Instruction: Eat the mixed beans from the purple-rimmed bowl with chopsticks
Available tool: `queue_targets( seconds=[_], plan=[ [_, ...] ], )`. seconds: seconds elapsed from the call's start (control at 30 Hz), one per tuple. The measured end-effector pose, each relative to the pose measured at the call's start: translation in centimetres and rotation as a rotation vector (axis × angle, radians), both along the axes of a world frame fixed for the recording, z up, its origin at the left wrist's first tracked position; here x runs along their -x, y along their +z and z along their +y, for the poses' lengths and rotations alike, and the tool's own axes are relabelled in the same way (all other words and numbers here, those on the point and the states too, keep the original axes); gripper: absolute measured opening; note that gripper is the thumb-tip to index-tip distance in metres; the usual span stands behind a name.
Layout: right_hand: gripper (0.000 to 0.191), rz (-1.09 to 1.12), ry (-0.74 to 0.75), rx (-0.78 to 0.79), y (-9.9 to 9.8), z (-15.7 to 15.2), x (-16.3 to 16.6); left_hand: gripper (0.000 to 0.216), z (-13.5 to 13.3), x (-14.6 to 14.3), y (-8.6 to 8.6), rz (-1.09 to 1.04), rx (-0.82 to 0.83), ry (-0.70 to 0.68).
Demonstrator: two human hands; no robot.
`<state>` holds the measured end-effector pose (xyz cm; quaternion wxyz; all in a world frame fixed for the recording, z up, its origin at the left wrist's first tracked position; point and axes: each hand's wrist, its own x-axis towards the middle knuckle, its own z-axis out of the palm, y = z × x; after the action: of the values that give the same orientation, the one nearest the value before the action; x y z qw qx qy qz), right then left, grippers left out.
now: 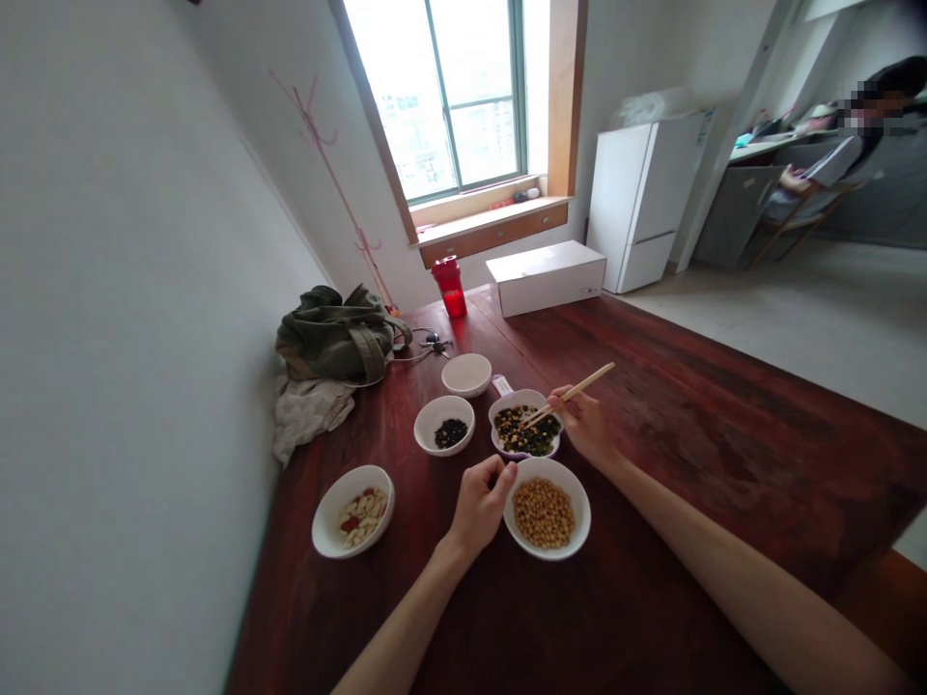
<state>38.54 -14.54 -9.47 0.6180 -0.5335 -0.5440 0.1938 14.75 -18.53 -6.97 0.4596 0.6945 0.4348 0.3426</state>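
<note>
My right hand (585,425) is closed around a pair of chopsticks (579,388), whose tips reach into a purple-edged, scalloped dish (495,442). That dish holds a mix (522,439) of dark and yellow beans. Fingers curled, my left hand (479,507) is closed beside the white bowl (581,507) of yellow soybeans (543,514). Its thumb is at the bowl's rim; whether it grips anything is hidden. Left of the dish stands a white bowl (421,430) with some black beans (450,433). Behind it is a white bowl (467,375) with no beans visible inside.
Far left, a white bowl (323,526) holds pale and red beans. A green bag (337,333), cloth (311,415) and keys (436,345) lie along the wall side. A red cup (450,288) and white box (547,277) stand at the table's far end. A person (826,169) sits at right.
</note>
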Motion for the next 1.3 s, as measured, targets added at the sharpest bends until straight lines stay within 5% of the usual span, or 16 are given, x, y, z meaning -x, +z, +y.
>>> queue_targets(
  seconds=[0.6, 0.8, 0.97, 1.1, 1.17, 1.3],
  plan=[
    [0.027, -0.033, -0.002, 0.0, 0.2, -0.1, -0.1, 0.053, 0.0, -0.1, 0.0, 0.005, 0.01, 0.006],
    [0.03, 0.15, -0.008, -0.02, 0.5, 0.2, -0.5, 0.052, 0.0, -0.1, -0.1, 0.005, 0.011, 0.002],
    [0.033, 0.406, 0.291, 0.029, 1.1, 0.1, -1.3, 0.051, 0.0, -0.1, -0.1, 0.0, 0.012, 0.002],
    [0.034, 0.404, 0.577, 0.16, 1.7, -0.3, -1.7, 0.051, -0.1, -0.1, 0.0, 0.004, 0.012, 0.003],
    [0.034, 0.413, 0.544, 0.152, 1.8, -0.2, -1.7, 0.051, -0.1, -0.1, 0.1, 0.001, 0.02, 0.002],
    [0.037, 0.363, 0.209, 0.048, 1.5, 0.4, -1.5, 0.051, -0.1, -0.2, 0.1, 0.0, 0.026, 0.005]
  ],
)
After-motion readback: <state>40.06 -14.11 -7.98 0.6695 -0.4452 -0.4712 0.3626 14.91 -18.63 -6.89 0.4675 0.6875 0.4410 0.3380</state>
